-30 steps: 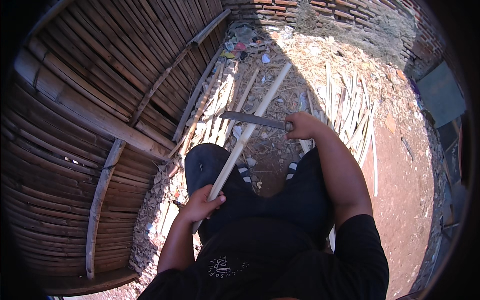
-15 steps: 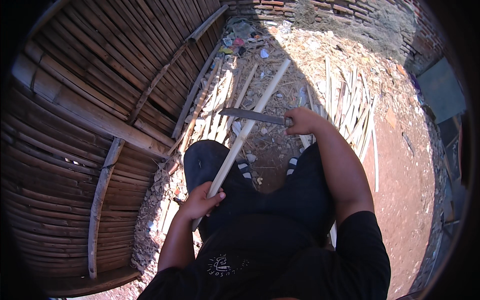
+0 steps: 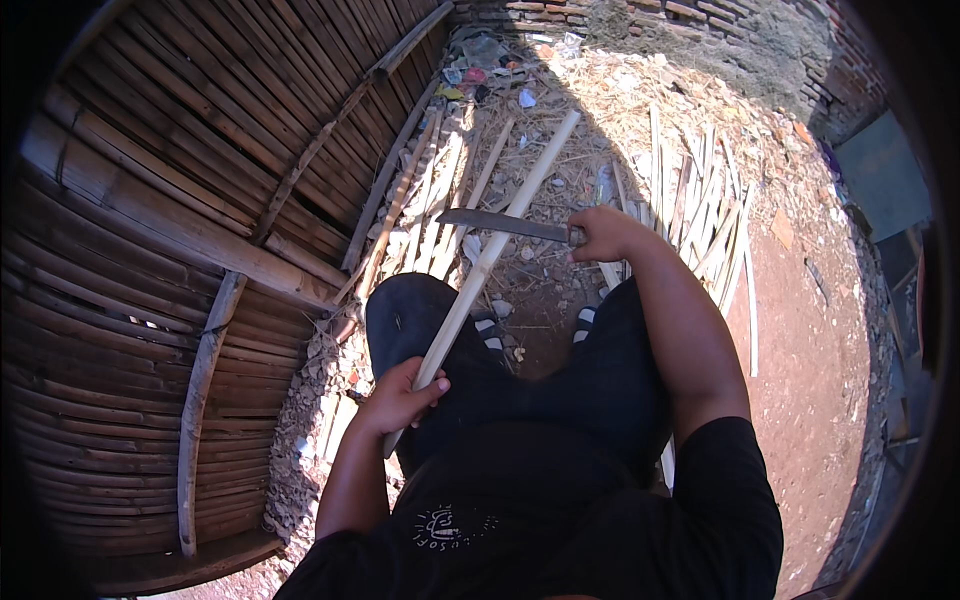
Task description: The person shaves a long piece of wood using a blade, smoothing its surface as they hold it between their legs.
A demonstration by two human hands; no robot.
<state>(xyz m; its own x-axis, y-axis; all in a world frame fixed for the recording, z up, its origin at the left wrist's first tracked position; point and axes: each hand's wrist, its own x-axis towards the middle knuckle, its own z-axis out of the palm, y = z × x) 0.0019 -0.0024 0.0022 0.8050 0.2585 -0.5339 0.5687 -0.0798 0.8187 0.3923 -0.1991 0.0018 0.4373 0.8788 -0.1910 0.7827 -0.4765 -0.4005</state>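
Note:
A long pale bamboo strip [image 3: 484,270] runs from beside my left hip, over my left thigh, up and out to the right. Near its lower end my left hand [image 3: 405,397] is wrapped round it, thumb on top. My right hand [image 3: 602,235] grips the handle of a machete [image 3: 508,223], whose dark blade points left and lies across the strip beyond my knees. The blade appears to touch the strip, about two-thirds of the way up it. Most of the handle is hidden inside my right fist.
Split bamboo strips [image 3: 700,225] lie in a heap at the right, and several more pieces [image 3: 435,200] lie at the left. A slatted bamboo wall [image 3: 130,330] closes the left side. A brick wall [image 3: 690,35] stands at the back, with litter and shavings before it.
The machete and the bamboo strip sit slightly higher in the picture. Both hands keep the same grips, and the blade still lies across the strip.

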